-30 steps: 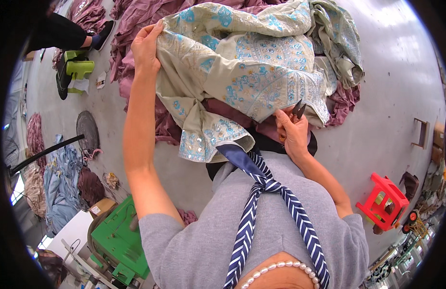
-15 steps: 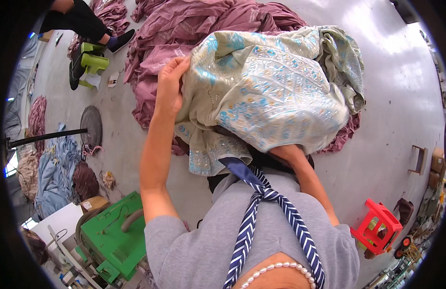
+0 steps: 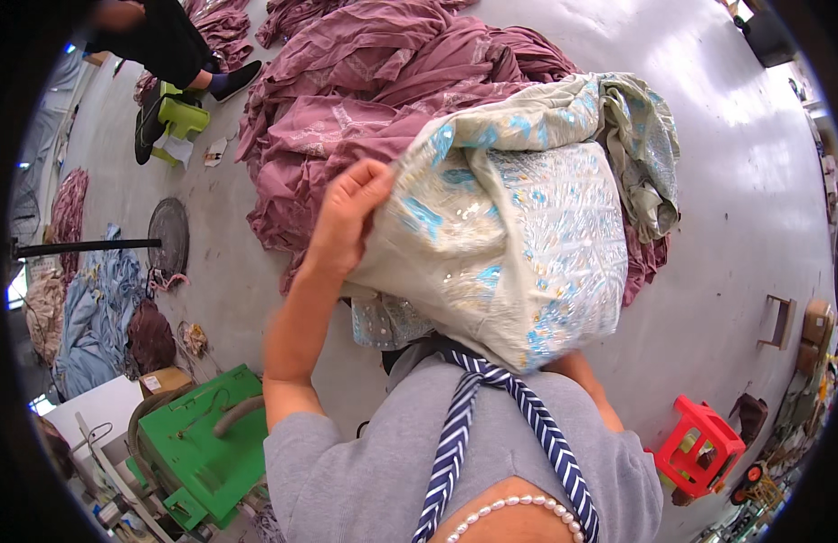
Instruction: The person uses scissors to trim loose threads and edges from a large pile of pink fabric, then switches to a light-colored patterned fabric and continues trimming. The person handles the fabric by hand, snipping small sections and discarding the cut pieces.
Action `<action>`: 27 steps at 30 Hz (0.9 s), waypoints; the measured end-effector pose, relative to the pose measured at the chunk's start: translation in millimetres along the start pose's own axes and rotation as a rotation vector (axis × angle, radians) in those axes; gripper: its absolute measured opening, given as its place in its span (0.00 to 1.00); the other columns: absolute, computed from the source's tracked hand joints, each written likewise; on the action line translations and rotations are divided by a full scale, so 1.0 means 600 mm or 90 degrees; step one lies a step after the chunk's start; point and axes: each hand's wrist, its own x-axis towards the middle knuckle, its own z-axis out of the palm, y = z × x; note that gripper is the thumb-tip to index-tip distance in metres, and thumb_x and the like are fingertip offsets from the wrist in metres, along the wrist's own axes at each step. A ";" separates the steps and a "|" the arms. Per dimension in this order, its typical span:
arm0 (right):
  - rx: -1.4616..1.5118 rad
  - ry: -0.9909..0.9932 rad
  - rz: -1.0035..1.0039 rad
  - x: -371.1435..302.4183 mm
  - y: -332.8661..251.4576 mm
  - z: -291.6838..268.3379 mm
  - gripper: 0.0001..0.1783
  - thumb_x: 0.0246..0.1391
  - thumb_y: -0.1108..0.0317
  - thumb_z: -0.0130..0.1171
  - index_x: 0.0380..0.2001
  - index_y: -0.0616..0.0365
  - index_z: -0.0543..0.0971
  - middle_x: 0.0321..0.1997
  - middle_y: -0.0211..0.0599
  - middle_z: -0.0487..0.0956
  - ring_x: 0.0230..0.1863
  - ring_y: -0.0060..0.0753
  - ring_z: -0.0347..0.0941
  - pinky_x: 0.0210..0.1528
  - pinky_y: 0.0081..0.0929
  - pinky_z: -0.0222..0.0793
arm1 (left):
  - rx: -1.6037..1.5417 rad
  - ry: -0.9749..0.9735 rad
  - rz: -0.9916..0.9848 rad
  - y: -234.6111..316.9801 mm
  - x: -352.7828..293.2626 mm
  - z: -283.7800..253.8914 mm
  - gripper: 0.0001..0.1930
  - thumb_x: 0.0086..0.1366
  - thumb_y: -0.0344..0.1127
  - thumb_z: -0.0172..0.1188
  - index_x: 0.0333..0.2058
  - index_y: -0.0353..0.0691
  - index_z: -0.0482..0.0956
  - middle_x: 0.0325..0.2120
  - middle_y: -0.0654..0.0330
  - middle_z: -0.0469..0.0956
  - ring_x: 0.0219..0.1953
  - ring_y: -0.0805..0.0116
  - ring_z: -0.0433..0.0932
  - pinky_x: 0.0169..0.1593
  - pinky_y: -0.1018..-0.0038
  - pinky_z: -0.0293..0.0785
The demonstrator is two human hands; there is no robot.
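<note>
A pale green garment (image 3: 564,244) with shiny blue, white and gold decoration spreads in front of my body. My left hand (image 3: 354,213) pinches its left edge, fingers closed and raised. My right forearm (image 3: 586,380) goes in beneath the cloth, which hides my right hand and its fingers. The garment's far right part is bunched into folds. Behind and under it lies a large heap of dusty pink cloth (image 3: 347,118).
A person's dark-trousered leg (image 3: 170,45) is beside a green stool (image 3: 182,118) at far left. Blue cloth (image 3: 102,308) lies left. Nearer are a green machine table (image 3: 206,443) at lower left and a red stool (image 3: 699,448) at right.
My left hand has come lower and nearer with the garment's edge. The garment's front has swung toward my body, covering my right hand, which showed before at its lower edge.
</note>
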 end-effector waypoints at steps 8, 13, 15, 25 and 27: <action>0.005 0.022 0.000 0.019 0.015 -0.001 0.28 0.55 0.58 0.55 0.58 0.56 0.66 0.61 0.41 0.65 0.62 0.40 0.59 0.66 0.38 0.49 | 0.270 0.086 0.207 0.001 -0.043 0.055 0.06 0.65 0.30 0.58 0.32 0.34 0.75 0.22 0.69 0.74 0.24 0.86 0.70 0.28 0.88 0.64; 0.033 0.043 0.004 0.019 0.006 0.000 0.28 0.54 0.58 0.55 0.57 0.57 0.66 0.59 0.42 0.66 0.61 0.40 0.60 0.65 0.38 0.50 | 0.287 0.047 0.221 -0.016 -0.054 0.075 0.06 0.64 0.30 0.58 0.30 0.33 0.76 0.18 0.68 0.73 0.21 0.85 0.69 0.25 0.86 0.63; 0.036 0.052 0.003 0.026 0.013 0.001 0.28 0.54 0.58 0.55 0.57 0.57 0.67 0.59 0.42 0.66 0.61 0.40 0.60 0.65 0.37 0.50 | 0.336 0.029 0.200 -0.033 -0.052 0.074 0.05 0.64 0.30 0.58 0.34 0.34 0.77 0.22 0.67 0.76 0.23 0.84 0.70 0.27 0.85 0.65; 0.091 0.104 -0.001 0.036 0.007 -0.021 0.27 0.53 0.59 0.56 0.55 0.57 0.68 0.56 0.42 0.68 0.59 0.41 0.62 0.63 0.37 0.52 | 0.408 0.004 0.354 -0.060 -0.052 0.124 0.15 0.57 0.25 0.60 0.45 0.39 0.77 0.33 0.61 0.76 0.32 0.73 0.74 0.31 0.79 0.68; 0.110 0.118 0.013 0.013 -0.003 -0.026 0.27 0.53 0.59 0.57 0.55 0.57 0.68 0.56 0.42 0.68 0.58 0.41 0.62 0.63 0.36 0.53 | 0.418 0.003 0.353 -0.061 -0.059 0.131 0.18 0.56 0.23 0.60 0.46 0.39 0.76 0.31 0.61 0.76 0.29 0.72 0.73 0.30 0.79 0.69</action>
